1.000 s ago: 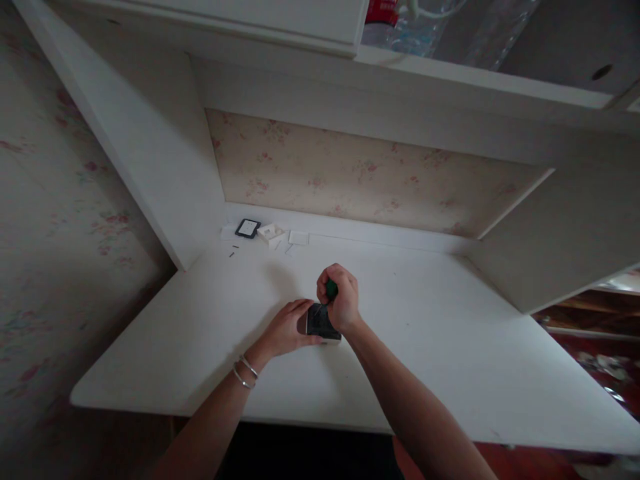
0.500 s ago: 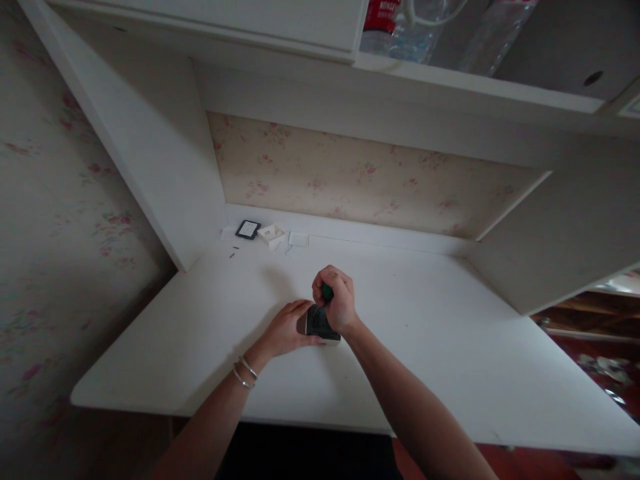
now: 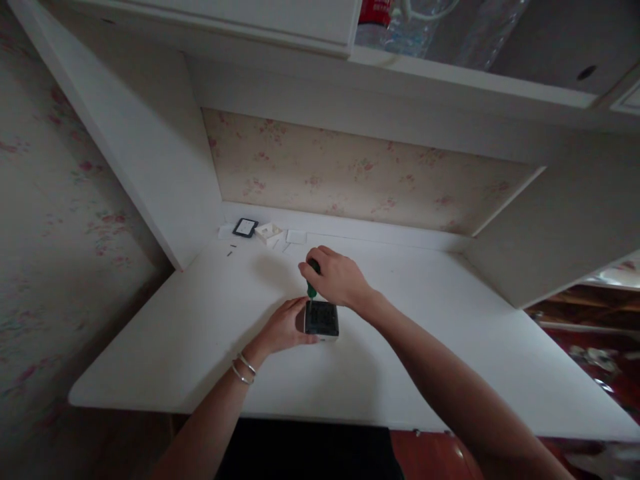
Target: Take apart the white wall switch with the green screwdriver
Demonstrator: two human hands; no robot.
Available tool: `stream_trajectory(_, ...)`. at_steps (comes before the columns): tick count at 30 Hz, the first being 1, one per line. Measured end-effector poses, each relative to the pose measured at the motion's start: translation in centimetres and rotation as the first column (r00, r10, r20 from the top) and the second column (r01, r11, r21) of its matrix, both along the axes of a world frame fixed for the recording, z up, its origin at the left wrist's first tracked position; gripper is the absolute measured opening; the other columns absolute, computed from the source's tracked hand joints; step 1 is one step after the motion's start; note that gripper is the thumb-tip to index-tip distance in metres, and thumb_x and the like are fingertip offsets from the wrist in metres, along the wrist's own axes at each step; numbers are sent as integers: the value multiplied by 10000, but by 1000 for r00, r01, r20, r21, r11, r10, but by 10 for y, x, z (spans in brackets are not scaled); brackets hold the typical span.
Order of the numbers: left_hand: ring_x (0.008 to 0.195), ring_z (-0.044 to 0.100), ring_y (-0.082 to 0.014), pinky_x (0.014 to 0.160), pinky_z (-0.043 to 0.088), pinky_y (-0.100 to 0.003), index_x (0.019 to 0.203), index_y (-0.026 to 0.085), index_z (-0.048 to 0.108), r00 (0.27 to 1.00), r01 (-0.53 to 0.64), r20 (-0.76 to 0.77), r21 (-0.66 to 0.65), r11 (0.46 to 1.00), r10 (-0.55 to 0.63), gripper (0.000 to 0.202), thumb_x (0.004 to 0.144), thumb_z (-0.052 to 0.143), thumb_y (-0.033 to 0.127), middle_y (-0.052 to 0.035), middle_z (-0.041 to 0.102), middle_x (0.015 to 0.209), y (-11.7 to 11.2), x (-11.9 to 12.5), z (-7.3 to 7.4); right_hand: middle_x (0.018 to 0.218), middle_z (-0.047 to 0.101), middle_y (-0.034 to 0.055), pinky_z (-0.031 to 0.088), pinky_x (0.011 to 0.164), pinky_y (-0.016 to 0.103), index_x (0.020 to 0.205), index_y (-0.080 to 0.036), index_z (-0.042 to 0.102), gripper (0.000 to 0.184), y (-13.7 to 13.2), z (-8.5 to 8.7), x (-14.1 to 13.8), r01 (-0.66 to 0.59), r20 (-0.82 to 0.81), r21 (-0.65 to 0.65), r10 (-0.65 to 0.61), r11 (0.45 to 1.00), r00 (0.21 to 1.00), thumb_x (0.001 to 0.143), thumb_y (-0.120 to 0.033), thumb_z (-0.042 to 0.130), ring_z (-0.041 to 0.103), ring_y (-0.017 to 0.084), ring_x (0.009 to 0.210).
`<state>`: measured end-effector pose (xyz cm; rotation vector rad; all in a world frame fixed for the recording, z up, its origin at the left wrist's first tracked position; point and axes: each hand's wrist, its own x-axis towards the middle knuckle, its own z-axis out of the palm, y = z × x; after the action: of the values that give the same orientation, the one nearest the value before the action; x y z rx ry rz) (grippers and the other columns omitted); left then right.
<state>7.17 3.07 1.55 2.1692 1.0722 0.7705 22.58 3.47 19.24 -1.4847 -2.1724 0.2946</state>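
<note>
A small dark square device with a white rim (image 3: pixel 321 319) lies on the white desk (image 3: pixel 430 360) in front of me. My left hand (image 3: pixel 283 329) rests against its left side, fingers curled on the edge, two bangles on the wrist. My right hand (image 3: pixel 337 275) is closed around a green-handled screwdriver (image 3: pixel 312 288), held upright with its tip at the device's far left corner. The upper part of the handle is hidden in my fist.
At the back left of the desk lie a black-framed square part (image 3: pixel 245 227), a white part (image 3: pixel 269 232), a flat white plate (image 3: pixel 296 236) and tiny screws (image 3: pixel 231 253). A white side panel (image 3: pixel 150 160) stands left. Bottles (image 3: pixel 395 20) sit on the shelf above.
My right hand has moved up and away from above the device, so the dark top is now uncovered. The screwdriver has shifted left to the far corner. The left hand stays put.
</note>
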Motion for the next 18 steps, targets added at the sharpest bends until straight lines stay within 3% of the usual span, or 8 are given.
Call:
stream_trajectory(2, 1228, 537, -352, 1048, 416, -483, 1325, 260, 521, 1000, -1, 8, -8, 1000, 1, 898, 531, 886, 465, -103, 585, 1346, 0, 0, -2, 864, 688, 108, 440, 783, 386, 907, -191, 643, 364, 1, 13, 3, 67, 205, -9, -64, 998, 977, 885, -538, 537, 637, 269, 847)
stream_trajectory(4, 1205, 558, -351, 1041, 426, -478, 1332, 269, 517, 1000, -16, 13, -19, 1000, 17, 913, 523, 886, 474, -98, 596, 1335, 1, -1, -4, 800, 687, 126, 434, 763, 409, 883, -174, 659, 369, 2, 21, 3, 59, 285, -22, -50, 998, 957, 859, -533, 577, 647, 300, 820)
stream_trajectory(7, 1187, 574, -356, 1026, 444, -480, 1331, 262, 523, 999, -33, 4, -24, 999, 33, 908, 530, 876, 501, -102, 610, 1318, 1, -1, -6, 768, 687, 124, 430, 721, 374, 878, -162, 665, 280, 3, 27, 3, -59, 327, -67, 78, 996, 942, 878, -426, 572, 649, 276, 768)
stream_trajectory(13, 1207, 568, -347, 1035, 447, -485, 1351, 299, 503, 999, -43, 2, 0, 999, 43, 901, 550, 869, 493, -83, 588, 1356, 0, -2, -8, 715, 678, 74, 350, 552, 289, 918, -195, 650, 187, 4, 42, 13, -239, 349, -175, 287, 955, 892, 884, -371, 598, 567, 199, 579)
stream_trajectory(16, 1207, 569, -338, 1046, 439, -478, 1366, 288, 490, 999, -43, 6, -2, 999, 43, 916, 556, 871, 479, -91, 579, 1368, -1, -2, -8, 741, 693, 49, 344, 546, 281, 895, -214, 664, 101, 2, 51, 17, -275, 302, -243, 342, 930, 890, 817, -277, 671, 546, 173, 544)
stream_trajectory(18, 1211, 564, -341, 1048, 435, -478, 1365, 272, 494, 999, -44, 0, -7, 999, 44, 922, 550, 874, 476, -100, 576, 1371, -1, -2, -8, 746, 701, 55, 380, 581, 299, 890, -212, 677, 161, -1, 54, 16, -233, 312, -268, 314, 935, 897, 770, -305, 729, 578, 192, 567)
